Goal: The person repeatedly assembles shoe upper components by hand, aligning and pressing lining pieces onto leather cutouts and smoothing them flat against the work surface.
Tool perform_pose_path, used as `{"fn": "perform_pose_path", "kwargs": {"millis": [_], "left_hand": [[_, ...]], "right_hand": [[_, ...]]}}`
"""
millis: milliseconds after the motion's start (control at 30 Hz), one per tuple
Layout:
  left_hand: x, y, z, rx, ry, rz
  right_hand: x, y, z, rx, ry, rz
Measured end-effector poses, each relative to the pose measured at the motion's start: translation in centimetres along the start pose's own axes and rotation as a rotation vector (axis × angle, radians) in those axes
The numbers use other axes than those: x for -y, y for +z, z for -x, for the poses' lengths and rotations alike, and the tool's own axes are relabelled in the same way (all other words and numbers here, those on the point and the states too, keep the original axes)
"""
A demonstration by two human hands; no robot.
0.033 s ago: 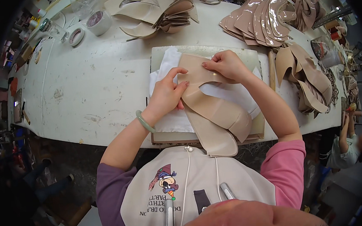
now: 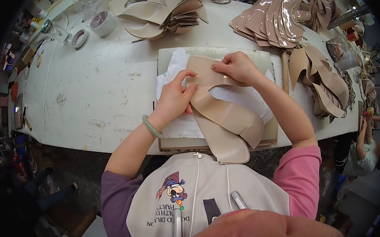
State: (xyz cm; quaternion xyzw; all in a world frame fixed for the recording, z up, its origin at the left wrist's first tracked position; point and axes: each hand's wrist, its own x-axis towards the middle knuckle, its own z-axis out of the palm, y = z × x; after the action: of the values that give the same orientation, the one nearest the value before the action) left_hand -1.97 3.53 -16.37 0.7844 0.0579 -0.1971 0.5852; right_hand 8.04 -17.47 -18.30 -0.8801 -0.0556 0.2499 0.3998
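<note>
A curved tan leather-like shoe-upper piece (image 2: 229,111) lies over a white cloth (image 2: 183,123) on a pale square board (image 2: 261,60). Its lower parts overlap, and one rounded end hangs past the board's near edge. My left hand (image 2: 177,95) grips the piece's left edge, thumb on top and some fingers curled beneath. Along the upper right edge, my right hand (image 2: 237,69) pinches the same piece between thumb and fingers. What its underside fingers touch is hidden.
Glossy tan cut pieces (image 2: 275,20) are stacked at the far right, with more curved pieces (image 2: 321,80) nearer. Another beige stack (image 2: 160,10) lies at the back. A tape roll (image 2: 80,38), a white tub (image 2: 102,24) and a glass jar (image 2: 56,31) stand far left. Another person (image 2: 368,152) is at right.
</note>
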Motion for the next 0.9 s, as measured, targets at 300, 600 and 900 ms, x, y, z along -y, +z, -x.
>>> {"fn": "perform_pose_path", "kwargs": {"millis": [300,600,900], "left_hand": [[1.9,-0.1,-1.8,-0.181,0.778,-1.05],[3.1,-1.3,-2.8,0.028,0.712,-1.089],[3.8,-1.3,-0.8,-0.199,0.688,-1.173]], "right_hand": [[1.2,-2.5,2.5,-0.023,0.004,0.443],[-1.1,-0.1,11.6,-0.142,-0.306,0.338],[-0.3,0.6,12.4,0.061,-0.335,0.378]]}}
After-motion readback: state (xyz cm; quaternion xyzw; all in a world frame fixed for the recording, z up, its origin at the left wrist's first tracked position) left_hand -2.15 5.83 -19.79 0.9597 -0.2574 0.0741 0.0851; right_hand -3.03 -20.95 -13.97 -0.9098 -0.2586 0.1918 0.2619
